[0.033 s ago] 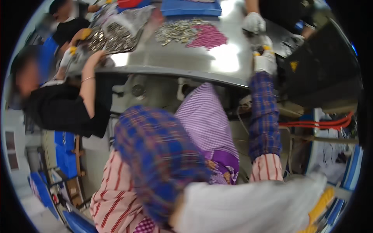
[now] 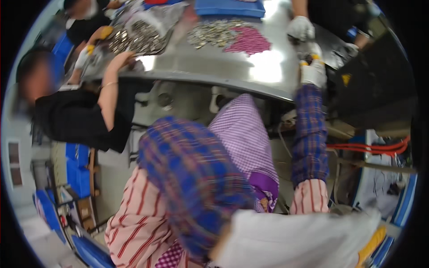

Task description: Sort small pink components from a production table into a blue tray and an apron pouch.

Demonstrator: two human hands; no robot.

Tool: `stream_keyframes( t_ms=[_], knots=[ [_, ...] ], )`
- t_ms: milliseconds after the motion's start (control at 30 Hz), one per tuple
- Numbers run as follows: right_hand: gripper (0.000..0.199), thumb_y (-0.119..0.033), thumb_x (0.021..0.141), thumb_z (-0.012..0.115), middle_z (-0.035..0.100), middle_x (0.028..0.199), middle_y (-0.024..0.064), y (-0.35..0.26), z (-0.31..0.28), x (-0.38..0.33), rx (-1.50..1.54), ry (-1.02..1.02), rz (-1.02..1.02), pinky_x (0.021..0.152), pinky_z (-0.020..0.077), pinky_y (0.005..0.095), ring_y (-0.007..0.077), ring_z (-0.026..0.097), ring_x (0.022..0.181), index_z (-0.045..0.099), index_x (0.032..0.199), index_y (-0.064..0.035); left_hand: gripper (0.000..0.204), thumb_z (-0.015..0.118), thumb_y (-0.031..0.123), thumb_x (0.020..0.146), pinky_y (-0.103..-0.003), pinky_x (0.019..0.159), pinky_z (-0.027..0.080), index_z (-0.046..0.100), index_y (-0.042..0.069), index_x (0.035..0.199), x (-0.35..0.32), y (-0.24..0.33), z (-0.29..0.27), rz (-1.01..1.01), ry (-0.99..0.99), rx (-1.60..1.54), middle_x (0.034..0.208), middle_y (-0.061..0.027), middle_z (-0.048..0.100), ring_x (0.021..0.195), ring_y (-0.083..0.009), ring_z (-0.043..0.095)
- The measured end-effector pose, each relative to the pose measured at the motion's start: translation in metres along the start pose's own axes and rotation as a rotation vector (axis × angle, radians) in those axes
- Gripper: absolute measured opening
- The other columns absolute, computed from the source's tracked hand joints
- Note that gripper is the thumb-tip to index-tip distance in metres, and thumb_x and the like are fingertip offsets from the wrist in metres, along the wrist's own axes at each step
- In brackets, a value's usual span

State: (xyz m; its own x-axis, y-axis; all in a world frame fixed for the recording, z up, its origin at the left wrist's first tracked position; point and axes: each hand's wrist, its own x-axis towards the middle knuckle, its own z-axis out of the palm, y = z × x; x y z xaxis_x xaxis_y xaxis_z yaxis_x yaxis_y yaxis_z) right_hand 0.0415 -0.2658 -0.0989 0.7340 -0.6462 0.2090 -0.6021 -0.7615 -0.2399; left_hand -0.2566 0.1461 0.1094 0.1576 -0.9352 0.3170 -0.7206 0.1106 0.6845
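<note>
My left hand [image 2: 308, 239], in a white glove with yellow fingertips, reaches across my body to the lower right. It is smeared by motion and partly cut off by the picture's edge, so its grip does not show. Stretched forward, my right hand [image 2: 314, 70] rests at the steel table's right end, gloved in white with yellow fingertips. Its fingers are curled around a small dark thing [image 2: 308, 59] too small to name. Just beyond it, another person's white-gloved hand [image 2: 300, 28] reaches in from the far side.
Silvery metal pieces [image 2: 210, 35] and pink pieces [image 2: 248, 40] lie heaped on the steel table [image 2: 201, 67], before a blue tray [image 2: 230, 8]. At left, a co-worker's bare arm [image 2: 109, 91] reaches toward a tray of metal parts [image 2: 138, 39]. A black machine panel [image 2: 373, 85] and red hoses [image 2: 371, 148] are at right.
The whole view has shifted slightly, with the table now further right in the picture. My left glove has moved a little right; my right hand stays at the table's end.
</note>
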Motion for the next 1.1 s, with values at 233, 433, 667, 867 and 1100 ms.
stream_keyframes(
  t_ms=[233,433,667,867,1100],
  knots=[
    [0.049,-0.041,0.082,0.062,0.061,0.112,0.0082,0.010,0.000,0.006,0.083,0.079,-0.031,0.082,0.0485,0.0363,0.0255,0.061,0.098,0.053,0.123,-0.0165,0.038,0.046,0.028,0.093,-0.032,0.084,0.051,0.058,0.001,0.116,-0.109,0.003,0.023,-0.021,0.226,-0.265,0.106,-0.0141,0.061,0.087,-0.0232,0.061],
    [0.049,-0.046,0.082,0.060,0.061,0.113,0.0063,-0.002,0.020,0.015,0.081,0.078,-0.012,0.080,0.0487,0.0361,0.0247,0.061,0.098,0.054,0.122,-0.0182,0.037,0.050,0.033,0.092,-0.032,0.081,0.052,0.061,0.005,0.115,0.016,-0.183,0.040,0.072,0.389,-0.542,0.098,-0.0063,0.067,0.079,-0.0189,0.064],
    [0.053,-0.050,0.081,0.060,0.061,0.113,0.0051,-0.017,0.014,0.004,-0.037,0.056,0.064,0.079,0.0486,0.0362,0.0238,0.061,0.098,0.053,0.123,-0.0189,0.053,0.065,0.033,0.079,-0.036,0.087,0.048,0.054,0.003,0.121,-0.264,-0.393,0.096,-1.725,0.383,0.130,0.116,-0.0130,0.061,0.099,-0.0289,0.061],
    [0.058,-0.055,0.081,0.057,0.062,0.114,0.0049,0.005,0.035,0.048,-0.091,0.136,0.110,0.080,0.0483,0.0375,0.0243,0.062,0.099,0.050,0.127,-0.0188,0.066,0.067,0.037,0.078,-0.037,0.084,0.050,0.042,0.004,0.131,-0.261,-0.427,0.169,-1.919,0.321,0.151,0.118,-0.0153,0.058,0.100,-0.0310,0.061],
    [0.065,-0.060,0.081,0.054,0.062,0.116,0.0046,0.035,0.066,0.102,-0.153,0.220,0.181,0.081,0.0480,0.0389,0.0249,0.062,0.100,0.047,0.130,-0.0188,0.066,0.067,0.036,0.078,-0.037,0.084,0.050,0.042,0.003,0.130,-0.246,-0.434,0.189,-1.976,0.283,0.122,0.116,-0.0164,0.058,0.099,-0.0319,0.061]
  ],
)
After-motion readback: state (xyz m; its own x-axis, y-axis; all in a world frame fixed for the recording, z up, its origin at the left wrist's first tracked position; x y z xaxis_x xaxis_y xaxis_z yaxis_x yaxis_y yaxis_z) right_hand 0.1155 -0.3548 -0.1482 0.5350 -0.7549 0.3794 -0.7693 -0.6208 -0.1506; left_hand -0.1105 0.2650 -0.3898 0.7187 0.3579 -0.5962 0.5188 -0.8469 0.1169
